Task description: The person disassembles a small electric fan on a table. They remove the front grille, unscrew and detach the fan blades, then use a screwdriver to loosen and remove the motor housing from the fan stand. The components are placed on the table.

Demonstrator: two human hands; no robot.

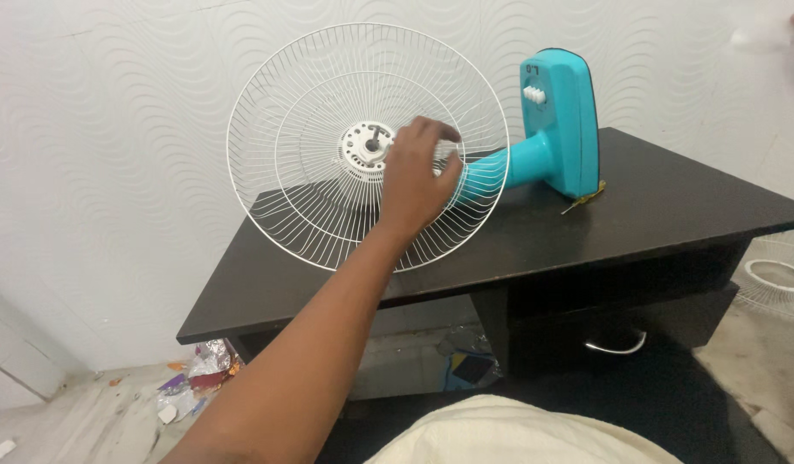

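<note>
Cream cloth (517,434) fills the foreground as the left hand (418,176) reaches up, fingers (448,167) curled around the wires of a white fan guard (311,137). Its turquoise fan body (556,129) lies sideways on the dark worktop (655,206), presenting the guard face-on; the right hand is out of view.

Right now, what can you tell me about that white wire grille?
The grille is a round white cage of thin wire spokes and rings, metal by its look, with a white hub and shaft at its centre. It stands on edge on the dark desk, fixed to a turquoise fan body lying behind. The left hand touches its wires.
</note>
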